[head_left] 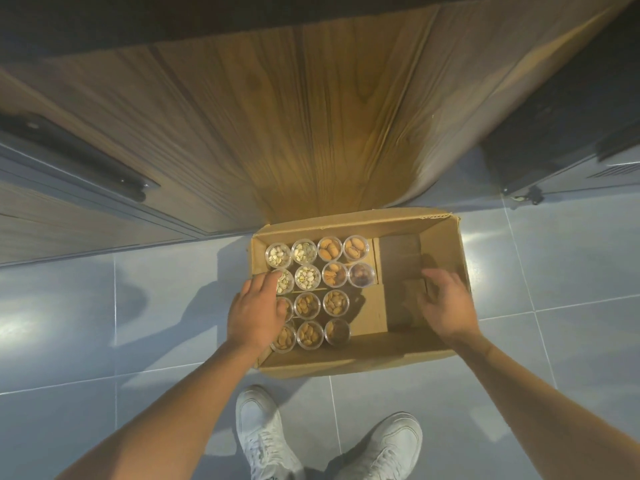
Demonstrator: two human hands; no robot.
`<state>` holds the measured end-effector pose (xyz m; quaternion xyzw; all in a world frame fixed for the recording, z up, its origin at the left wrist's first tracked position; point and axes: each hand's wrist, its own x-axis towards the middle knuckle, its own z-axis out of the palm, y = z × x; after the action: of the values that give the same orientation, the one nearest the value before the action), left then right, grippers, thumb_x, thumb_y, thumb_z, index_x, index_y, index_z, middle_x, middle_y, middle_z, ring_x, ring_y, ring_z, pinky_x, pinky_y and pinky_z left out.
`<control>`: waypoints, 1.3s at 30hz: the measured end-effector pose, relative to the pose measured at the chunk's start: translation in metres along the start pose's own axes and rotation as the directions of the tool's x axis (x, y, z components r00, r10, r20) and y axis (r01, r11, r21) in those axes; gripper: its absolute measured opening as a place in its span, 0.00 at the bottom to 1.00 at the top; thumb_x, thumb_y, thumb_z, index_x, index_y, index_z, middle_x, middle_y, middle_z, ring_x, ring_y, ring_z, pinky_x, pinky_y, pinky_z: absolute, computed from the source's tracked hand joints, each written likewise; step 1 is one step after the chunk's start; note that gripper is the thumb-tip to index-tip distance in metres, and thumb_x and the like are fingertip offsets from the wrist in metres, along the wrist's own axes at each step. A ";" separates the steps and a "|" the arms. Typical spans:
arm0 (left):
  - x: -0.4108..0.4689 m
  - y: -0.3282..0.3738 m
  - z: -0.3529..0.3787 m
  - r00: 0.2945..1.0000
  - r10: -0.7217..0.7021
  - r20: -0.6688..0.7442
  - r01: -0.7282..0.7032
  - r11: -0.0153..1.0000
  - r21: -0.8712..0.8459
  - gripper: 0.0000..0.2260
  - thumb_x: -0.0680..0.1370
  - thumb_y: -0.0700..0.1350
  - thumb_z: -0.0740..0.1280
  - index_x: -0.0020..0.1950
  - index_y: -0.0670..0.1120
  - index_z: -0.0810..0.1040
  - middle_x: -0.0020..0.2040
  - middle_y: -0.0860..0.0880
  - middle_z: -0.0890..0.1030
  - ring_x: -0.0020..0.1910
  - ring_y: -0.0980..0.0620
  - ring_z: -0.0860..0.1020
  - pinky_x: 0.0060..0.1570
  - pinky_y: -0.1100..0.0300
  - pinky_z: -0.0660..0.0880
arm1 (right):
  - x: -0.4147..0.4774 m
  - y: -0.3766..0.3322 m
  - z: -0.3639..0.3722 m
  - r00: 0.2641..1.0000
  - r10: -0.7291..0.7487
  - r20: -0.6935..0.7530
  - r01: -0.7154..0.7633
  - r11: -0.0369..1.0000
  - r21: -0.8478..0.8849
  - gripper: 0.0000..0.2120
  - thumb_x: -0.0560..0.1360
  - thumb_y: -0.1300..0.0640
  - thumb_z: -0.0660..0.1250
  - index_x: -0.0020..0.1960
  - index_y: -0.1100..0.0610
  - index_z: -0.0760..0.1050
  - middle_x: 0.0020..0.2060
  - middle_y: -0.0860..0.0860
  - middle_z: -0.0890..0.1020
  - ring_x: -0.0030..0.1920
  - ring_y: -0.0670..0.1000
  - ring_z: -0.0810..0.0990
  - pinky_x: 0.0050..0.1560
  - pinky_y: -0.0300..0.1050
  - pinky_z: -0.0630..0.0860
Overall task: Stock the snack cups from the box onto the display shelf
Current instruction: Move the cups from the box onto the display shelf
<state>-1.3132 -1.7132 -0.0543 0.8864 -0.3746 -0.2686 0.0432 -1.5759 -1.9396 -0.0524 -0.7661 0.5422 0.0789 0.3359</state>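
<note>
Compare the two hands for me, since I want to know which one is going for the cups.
The left hand is over the left column of snack cups, fingertips at a pistachio cup; the right hand is over the bare right half of the box, away from any cup. The left hand hides parts of cups; the right hides only cardboard. Both reach into the box; neither plainly grips anything.

Floor: glossy grey tiles (pixel 571 271), pale grout lines, bright light patches. Top centre: wood-grain panel (pixel 311 116), upright on floor. Left: grey door (pixel 52 188) with black bar handle (pixel 79 154). Right: dark unit (pixel 571 126), vent slots (pixel 613 171), black foot (pixel 533 195). Bottom: white left sneaker (pixel 266 441), white right sneaker (pixel 388 445), apart, on tiles.
</note>
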 end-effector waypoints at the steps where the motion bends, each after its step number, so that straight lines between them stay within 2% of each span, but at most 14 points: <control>1: 0.004 0.004 0.005 0.999 0.041 0.004 -0.041 0.999 0.025 0.24 0.81 0.49 0.66 0.78 0.52 0.67 0.72 0.51 0.74 0.70 0.48 0.70 0.64 0.50 0.73 | 0.000 -0.001 0.010 0.997 -0.024 0.078 0.024 1.000 -0.004 0.24 0.76 0.58 0.72 0.71 0.54 0.73 0.64 0.53 0.78 0.66 0.56 0.76 0.65 0.50 0.73; 4: 0.020 0.017 0.019 0.993 0.114 0.022 -0.115 0.991 0.072 0.25 0.82 0.52 0.66 0.78 0.52 0.67 0.73 0.52 0.73 0.71 0.48 0.69 0.68 0.49 0.71 | 0.008 -0.004 0.041 0.970 -0.035 0.241 0.045 0.998 -0.036 0.27 0.77 0.58 0.71 0.74 0.57 0.70 0.68 0.55 0.76 0.68 0.57 0.74 0.67 0.51 0.72; 8: 0.047 0.031 0.041 0.975 0.218 0.054 -0.223 0.967 0.124 0.26 0.83 0.52 0.64 0.80 0.53 0.63 0.76 0.52 0.69 0.75 0.49 0.66 0.74 0.47 0.65 | 0.034 -0.008 0.083 0.945 0.086 0.315 -0.058 0.993 -0.099 0.32 0.76 0.53 0.74 0.74 0.59 0.65 0.69 0.57 0.73 0.69 0.58 0.72 0.66 0.52 0.71; 12: 0.074 0.030 0.057 0.941 0.334 0.051 -0.338 0.926 0.169 0.26 0.82 0.51 0.65 0.79 0.52 0.64 0.75 0.51 0.71 0.74 0.48 0.68 0.70 0.47 0.71 | 0.061 -0.007 0.124 0.968 0.035 0.247 -0.019 0.998 -0.068 0.37 0.70 0.49 0.78 0.72 0.58 0.64 0.65 0.56 0.74 0.65 0.59 0.73 0.62 0.55 0.74; 15: 0.091 0.027 0.060 0.913 0.405 0.035 -0.405 0.897 0.179 0.26 0.82 0.49 0.66 0.79 0.51 0.65 0.75 0.51 0.70 0.74 0.48 0.67 0.71 0.49 0.70 | 0.077 -0.013 0.143 0.977 0.009 0.212 0.003 0.998 -0.058 0.38 0.69 0.48 0.78 0.72 0.54 0.63 0.65 0.55 0.74 0.64 0.59 0.75 0.58 0.57 0.78; 17: 0.101 0.030 0.061 0.901 0.432 0.041 -0.432 0.884 0.179 0.26 0.82 0.49 0.66 0.79 0.51 0.65 0.76 0.51 0.69 0.74 0.48 0.66 0.72 0.49 0.68 | 0.084 -0.020 0.148 0.974 0.009 0.228 0.003 0.999 -0.050 0.35 0.69 0.50 0.76 0.71 0.53 0.63 0.64 0.54 0.74 0.62 0.60 0.76 0.55 0.58 0.79; 20: 0.115 0.042 0.063 0.876 0.479 0.051 -0.478 0.852 0.212 0.24 0.83 0.49 0.65 0.78 0.51 0.65 0.75 0.53 0.69 0.72 0.48 0.67 0.70 0.50 0.68 | 0.088 -0.019 0.154 0.983 -0.013 0.184 0.019 0.999 -0.030 0.24 0.69 0.51 0.73 0.61 0.49 0.66 0.56 0.51 0.78 0.53 0.59 0.80 0.48 0.56 0.80; 22: 0.125 0.055 0.065 0.857 0.512 0.051 -0.509 0.828 0.235 0.24 0.83 0.46 0.65 0.79 0.52 0.65 0.75 0.53 0.70 0.70 0.48 0.68 0.68 0.50 0.68 | 0.087 -0.017 0.153 0.988 0.006 0.153 -0.004 1.000 -0.015 0.22 0.68 0.50 0.72 0.58 0.47 0.67 0.51 0.47 0.79 0.49 0.56 0.81 0.46 0.53 0.80; 25: 0.137 0.080 0.069 0.849 0.526 0.048 -0.519 0.814 0.263 0.27 0.81 0.40 0.66 0.79 0.54 0.65 0.76 0.55 0.70 0.68 0.48 0.70 0.64 0.51 0.68 | 0.080 -0.011 0.142 0.985 0.063 0.163 -0.062 0.998 -0.011 0.23 0.69 0.48 0.72 0.59 0.47 0.67 0.49 0.46 0.79 0.49 0.54 0.79 0.48 0.51 0.78; 28: 0.147 0.101 0.075 0.859 0.496 0.125 -0.508 0.799 0.323 0.32 0.80 0.40 0.69 0.81 0.55 0.61 0.79 0.55 0.66 0.68 0.45 0.73 0.61 0.50 0.71 | 0.073 0.005 0.130 0.985 0.091 0.148 -0.089 0.996 -0.022 0.22 0.68 0.47 0.73 0.57 0.48 0.67 0.49 0.45 0.77 0.50 0.55 0.80 0.46 0.50 0.77; 31: 0.151 0.116 0.086 0.889 0.416 0.194 -0.458 0.786 0.415 0.38 0.77 0.42 0.73 0.82 0.52 0.57 0.79 0.51 0.66 0.68 0.42 0.74 0.61 0.47 0.76 | 0.067 0.023 0.118 0.991 0.055 0.122 -0.047 0.997 -0.063 0.21 0.68 0.45 0.73 0.56 0.46 0.67 0.50 0.44 0.78 0.50 0.54 0.81 0.45 0.50 0.76; 33: 0.150 0.122 0.093 0.900 0.383 0.206 -0.435 0.772 0.464 0.41 0.75 0.40 0.74 0.83 0.48 0.55 0.78 0.48 0.65 0.68 0.41 0.73 0.62 0.45 0.75 | 0.063 0.034 0.109 0.995 0.015 0.094 -0.007 0.996 -0.086 0.21 0.70 0.43 0.73 0.57 0.45 0.67 0.51 0.43 0.79 0.49 0.52 0.81 0.45 0.49 0.77; 35: 0.149 0.125 0.098 0.901 0.386 0.197 -0.432 0.754 0.495 0.43 0.73 0.39 0.74 0.83 0.45 0.55 0.75 0.46 0.66 0.67 0.42 0.71 0.62 0.47 0.74 | 0.061 0.043 0.101 0.998 0.002 0.069 0.004 0.995 -0.096 0.20 0.71 0.42 0.72 0.57 0.45 0.67 0.48 0.42 0.77 0.47 0.50 0.80 0.44 0.47 0.74; 39: 0.153 0.128 0.100 0.889 0.421 0.180 -0.445 0.705 0.551 0.36 0.71 0.38 0.73 0.78 0.44 0.63 0.68 0.45 0.69 0.64 0.43 0.70 0.61 0.51 0.70 | 0.061 0.055 0.090 0.996 0.025 0.082 -0.021 0.998 -0.056 0.23 0.71 0.41 0.74 0.60 0.45 0.68 0.51 0.42 0.79 0.49 0.49 0.81 0.49 0.48 0.79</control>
<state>-1.3578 -1.8974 -0.1717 0.7381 -0.6362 -0.1420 -0.1740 -1.5784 -1.9431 -0.1742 -0.7648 0.5343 0.1294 0.3360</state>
